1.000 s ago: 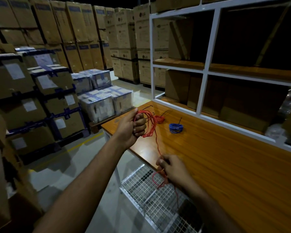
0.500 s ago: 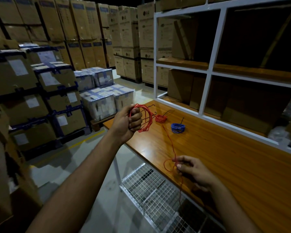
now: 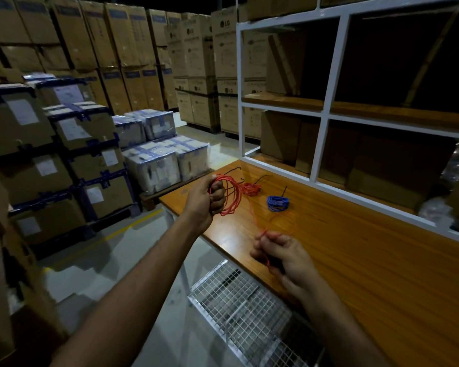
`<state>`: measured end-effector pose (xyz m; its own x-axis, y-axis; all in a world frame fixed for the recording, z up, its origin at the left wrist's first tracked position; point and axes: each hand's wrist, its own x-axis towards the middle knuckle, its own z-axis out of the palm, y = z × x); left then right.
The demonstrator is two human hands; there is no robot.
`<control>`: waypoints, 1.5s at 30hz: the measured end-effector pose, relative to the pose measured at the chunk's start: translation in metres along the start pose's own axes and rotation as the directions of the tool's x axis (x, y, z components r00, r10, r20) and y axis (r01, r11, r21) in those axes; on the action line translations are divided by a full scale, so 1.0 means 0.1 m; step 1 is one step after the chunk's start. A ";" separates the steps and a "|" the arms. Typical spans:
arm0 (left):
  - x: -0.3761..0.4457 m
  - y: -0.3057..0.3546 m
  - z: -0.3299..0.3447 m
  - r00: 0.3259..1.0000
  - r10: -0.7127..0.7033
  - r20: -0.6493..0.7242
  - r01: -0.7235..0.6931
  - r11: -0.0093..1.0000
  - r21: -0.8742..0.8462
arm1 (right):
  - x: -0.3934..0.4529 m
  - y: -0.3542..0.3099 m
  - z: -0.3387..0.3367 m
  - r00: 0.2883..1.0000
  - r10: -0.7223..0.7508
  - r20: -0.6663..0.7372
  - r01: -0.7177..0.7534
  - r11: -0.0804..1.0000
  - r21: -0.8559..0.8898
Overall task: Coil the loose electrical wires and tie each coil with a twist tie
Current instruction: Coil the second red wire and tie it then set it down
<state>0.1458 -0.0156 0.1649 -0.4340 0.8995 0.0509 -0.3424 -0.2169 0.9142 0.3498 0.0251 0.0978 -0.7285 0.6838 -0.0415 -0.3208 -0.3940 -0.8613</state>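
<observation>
My left hand (image 3: 206,198) is closed around several loops of red wire (image 3: 232,196), held upright above the left end of the wooden table (image 3: 368,260). From the loops the loose red strand runs down to my right hand (image 3: 282,256), which pinches it near the table's front edge. A small tied red coil (image 3: 251,189) lies on the table beyond the loops, with a dark tie sticking out. To its right lies a tied blue coil (image 3: 277,203) with a black tie end standing up.
A white-framed shelf unit (image 3: 326,136) with cardboard boxes rises along the table's far side. A white wire-mesh rack (image 3: 245,311) sits below the table's front edge. Stacked cartons and wrapped pallets (image 3: 154,160) fill the floor to the left.
My right hand has moved right and away from the table's edge, drawing the red strand with it. My left hand keeps the loops and has shifted slightly.
</observation>
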 end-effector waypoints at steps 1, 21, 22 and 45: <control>0.00 0.00 -0.03 1.000 0.007 -0.023 -0.007 1.000 0.003 | -0.02 -0.08 0.04 1.000 -0.005 0.006 0.004 0.996 0.087; -0.08 0.34 -0.11 0.990 0.144 -0.015 -0.144 0.989 0.018 | 0.11 0.06 -0.40 0.964 0.138 -0.228 -0.250 0.172 -0.953; -0.07 0.33 -0.11 0.990 0.140 -0.015 -0.140 0.990 0.020 | 0.09 0.06 -0.31 0.980 0.151 -0.132 -0.137 0.028 -0.990; -0.36 -0.29 0.00 0.959 -0.138 0.246 0.094 0.979 0.182 | -0.02 -1.01 0.37 0.895 0.049 0.443 0.237 0.791 -0.564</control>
<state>0.1715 -0.0414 0.1370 -0.1638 0.9863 0.0220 -0.2244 -0.0590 0.9727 0.3613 0.0404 0.2043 -0.9360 0.3207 0.1454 -0.0844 0.1966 -0.9768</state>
